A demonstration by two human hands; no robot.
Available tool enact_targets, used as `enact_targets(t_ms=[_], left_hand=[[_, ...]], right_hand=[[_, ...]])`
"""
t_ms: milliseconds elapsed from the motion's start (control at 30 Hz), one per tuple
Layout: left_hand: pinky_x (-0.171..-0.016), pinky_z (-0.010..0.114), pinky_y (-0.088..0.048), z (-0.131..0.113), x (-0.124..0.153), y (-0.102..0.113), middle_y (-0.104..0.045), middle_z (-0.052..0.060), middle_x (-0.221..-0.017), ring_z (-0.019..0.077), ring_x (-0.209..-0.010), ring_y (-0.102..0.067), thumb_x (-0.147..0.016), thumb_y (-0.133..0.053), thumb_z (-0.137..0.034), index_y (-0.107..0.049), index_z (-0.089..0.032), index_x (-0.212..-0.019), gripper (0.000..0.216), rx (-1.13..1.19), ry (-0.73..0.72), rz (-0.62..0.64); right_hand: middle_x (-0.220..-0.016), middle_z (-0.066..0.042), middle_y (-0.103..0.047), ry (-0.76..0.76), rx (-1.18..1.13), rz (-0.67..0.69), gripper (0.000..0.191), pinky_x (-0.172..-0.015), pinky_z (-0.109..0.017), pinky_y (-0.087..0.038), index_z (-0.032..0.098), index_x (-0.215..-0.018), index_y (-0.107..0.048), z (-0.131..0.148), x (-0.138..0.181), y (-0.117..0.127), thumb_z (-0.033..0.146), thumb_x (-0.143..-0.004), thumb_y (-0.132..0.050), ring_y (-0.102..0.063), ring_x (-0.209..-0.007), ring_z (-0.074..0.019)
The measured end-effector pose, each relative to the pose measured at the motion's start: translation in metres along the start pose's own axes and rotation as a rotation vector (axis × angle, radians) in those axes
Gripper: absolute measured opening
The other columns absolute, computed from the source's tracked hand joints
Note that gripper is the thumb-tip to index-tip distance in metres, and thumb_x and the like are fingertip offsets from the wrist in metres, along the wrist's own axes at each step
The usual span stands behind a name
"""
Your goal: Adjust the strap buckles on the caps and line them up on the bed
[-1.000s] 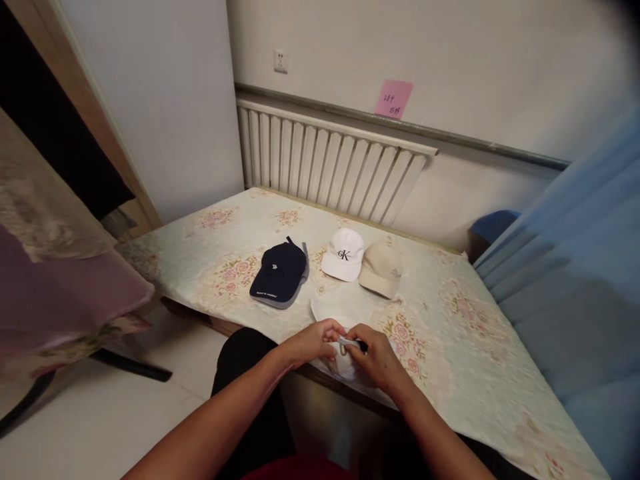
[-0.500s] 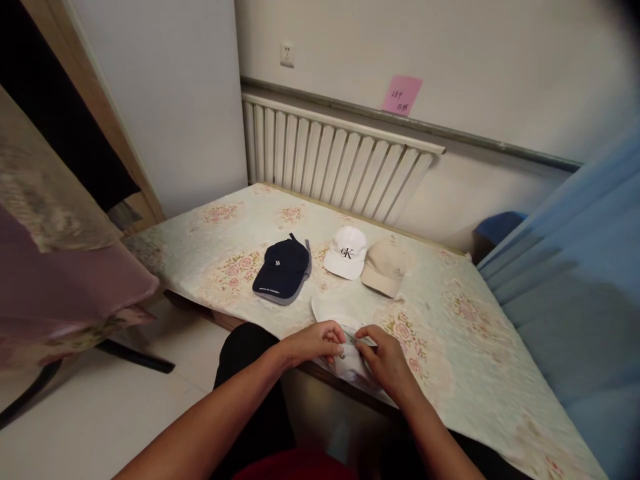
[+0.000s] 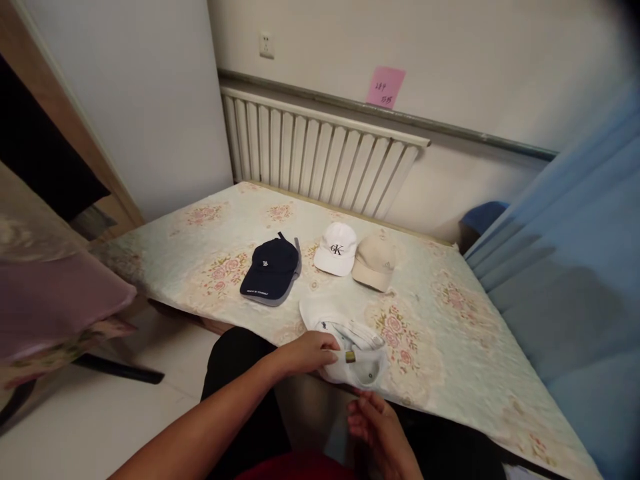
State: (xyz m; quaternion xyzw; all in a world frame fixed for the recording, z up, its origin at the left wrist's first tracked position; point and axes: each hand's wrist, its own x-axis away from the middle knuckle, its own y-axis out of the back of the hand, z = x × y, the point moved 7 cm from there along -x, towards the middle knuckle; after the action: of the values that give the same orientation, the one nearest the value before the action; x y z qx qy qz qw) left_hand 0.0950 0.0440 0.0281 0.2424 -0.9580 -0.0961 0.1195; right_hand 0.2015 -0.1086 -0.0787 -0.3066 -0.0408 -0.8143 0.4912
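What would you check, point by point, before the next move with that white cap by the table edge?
1. Left hand on the near cap: ok, its fingers rest on the cap's left side.
2. Right hand free: ok, open and below the table edge, off the cap.
3. Cap fully on the table: not ok, its back hangs over the near edge.
4. Strap buckle fastened: cannot tell.
5. Navy cap, CK cap and beige cap out of the way: ok, in a row farther back.
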Motion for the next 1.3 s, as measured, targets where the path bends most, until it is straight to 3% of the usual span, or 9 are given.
enact_targets(t_ms=[133,200,467,633,800,933,1033,1200,1300], left_hand=[[-0.065,0.026,-0.036,-0.023,0.001,0.003,-0.049,-0.002,-0.053,0.0166,-0.064,-0.051,-0.068,-0.06,-0.023,-0.059,-0.02,-0.059,0.009,-0.289,-0.171,-0.021],[-0.061,0.024,-0.035,-0.032,-0.002,0.0,-0.053,-0.001,-0.056,0.0159,-0.063,-0.051,-0.068,-0.058,-0.022,-0.061,-0.02,-0.063,0.006,-0.388,-0.155,0.022],[-0.056,0.023,-0.035,-0.046,-0.029,-0.03,-0.059,-0.001,-0.068,0.0142,-0.062,-0.05,-0.067,-0.056,-0.029,-0.066,-0.018,-0.078,0.018,-0.594,0.065,0.459],[-0.055,0.024,-0.035,-0.067,-0.044,-0.023,-0.056,-0.002,-0.061,0.0114,-0.055,-0.046,-0.064,-0.059,-0.029,-0.064,-0.017,-0.072,0.015,-0.053,0.133,0.302],[-0.048,0.02,-0.029,-0.113,-0.054,0.008,-0.054,-0.002,-0.056,0.0077,-0.048,-0.042,-0.067,-0.065,-0.038,-0.061,-0.014,-0.073,0.025,0.465,-0.028,-0.01],[-0.05,0.02,-0.036,-0.14,-0.06,0.03,-0.055,-0.002,-0.058,0.0079,-0.05,-0.048,-0.07,-0.067,-0.034,-0.06,-0.013,-0.074,0.023,0.805,-0.142,-0.222],[-0.06,0.021,-0.044,-0.153,-0.062,0.039,-0.061,0.001,-0.068,0.0102,-0.06,-0.057,-0.076,-0.064,-0.027,-0.061,-0.012,-0.079,0.016,1.073,-0.236,-0.341],[-0.088,0.028,-0.046,-0.161,-0.066,0.024,-0.066,0.006,-0.094,0.0137,-0.087,-0.063,-0.08,-0.056,-0.009,-0.06,-0.014,-0.097,0.018,1.405,-0.327,-0.291],[-0.095,0.032,-0.043,-0.149,-0.066,0.009,-0.066,0.007,-0.099,0.016,-0.095,-0.063,-0.081,-0.052,-0.007,-0.057,-0.015,-0.105,0.025,1.462,-0.311,-0.239]], right_hand=[[-0.073,-0.003,-0.067,0.065,-0.086,-0.009,0.037,-0.054,-0.027,-0.046,0.02,-0.08,-0.062,0.013,-0.006,0.005,0.046,-0.058,-0.077,-0.062,-0.058,-0.0158],[-0.073,-0.003,-0.067,0.069,-0.093,0.015,0.037,-0.055,-0.028,-0.047,0.02,-0.082,-0.064,0.018,-0.005,0.002,0.045,-0.059,-0.077,-0.062,-0.059,-0.0165],[-0.067,-0.003,-0.066,0.181,-0.109,0.018,0.039,-0.045,-0.021,-0.041,0.016,-0.081,-0.066,0.043,-0.009,0.002,0.046,-0.059,-0.077,-0.055,-0.048,-0.0102],[-0.069,-0.003,-0.067,0.255,-0.088,0.015,0.037,-0.046,-0.022,-0.042,0.015,-0.085,-0.064,0.097,-0.003,0.001,0.04,-0.06,-0.077,-0.055,-0.049,-0.0102],[-0.067,-0.001,-0.067,0.481,-0.097,-0.208,0.043,-0.049,-0.022,-0.043,0.015,-0.097,-0.059,0.164,0.013,0.021,0.038,-0.063,-0.074,-0.053,-0.05,-0.0101],[-0.065,0.001,-0.064,0.668,-0.057,-0.31,0.033,-0.052,-0.022,-0.042,0.018,-0.094,-0.059,0.201,0.039,0.02,0.036,-0.069,-0.07,-0.052,-0.052,-0.0096],[-0.065,0.0,-0.065,0.668,0.04,-0.164,0.025,-0.053,-0.025,-0.044,0.017,-0.085,-0.06,0.201,0.052,-0.009,0.038,-0.072,-0.066,-0.055,-0.051,-0.0111],[-0.075,-0.004,-0.069,0.374,0.229,0.382,0.024,-0.052,-0.026,-0.044,0.016,-0.091,-0.061,0.139,0.038,-0.089,0.027,-0.069,-0.064,-0.063,-0.055,-0.0151],[-0.086,-0.005,-0.069,0.401,0.205,0.312,0.05,-0.046,-0.024,-0.041,0.019,-0.113,-0.055,0.128,0.013,-0.095,0.022,-0.065,-0.066,-0.062,-0.055,-0.015]])
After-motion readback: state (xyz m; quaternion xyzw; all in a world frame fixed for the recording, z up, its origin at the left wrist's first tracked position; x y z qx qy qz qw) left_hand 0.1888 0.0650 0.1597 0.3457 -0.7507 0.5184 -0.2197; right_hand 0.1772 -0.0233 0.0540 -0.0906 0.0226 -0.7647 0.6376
